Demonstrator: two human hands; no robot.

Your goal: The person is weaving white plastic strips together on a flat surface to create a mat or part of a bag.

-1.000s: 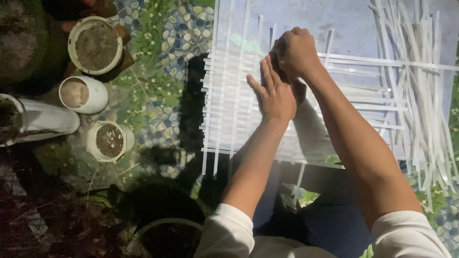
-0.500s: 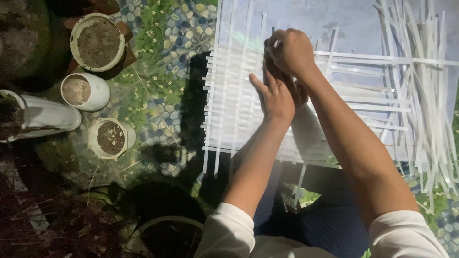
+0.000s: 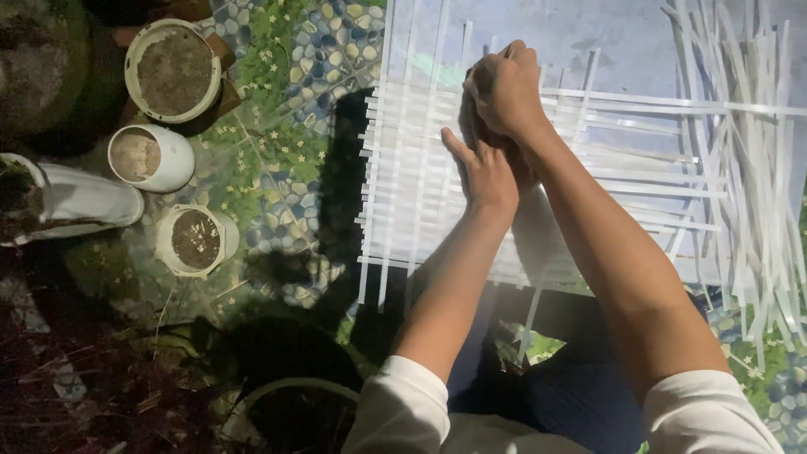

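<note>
Outdoor ground at night, lit from above: a pebble-patterned floor covering (image 3: 311,76) printed with green leaves and small flowers, on which you sit with a pale board (image 3: 605,34) laid before your knees. On that board lies the woven mat (image 3: 412,193) of flat white strips, directly beneath both of your hands. Your left hand (image 3: 486,172) lies flat on the weave, fingers together and extended, thumb spread, pressing the crossings down; it grips nothing. Your right hand (image 3: 504,88), just beyond the left and touching it, is closed into a loose fist over the mat, apparently pinching a strip; what it grasps is hidden by the knuckles, so this cannot be told for certain.

Progress, judged from the lie of the strips: the portion to the left of your hands appears closely interlaced, upright strips crossing horizontal ones. To the right of your hands the horizontal strips run on unwoven, their free ends reaching a loose pile of spare strips (image 3: 748,168) well apart from your right hand. The weave therefore appears partly done, with much of the width left.

Far to the left of your left hand stand soil-filled white pots (image 3: 172,71), and a dark basin (image 3: 290,403) near your left elbow.
</note>
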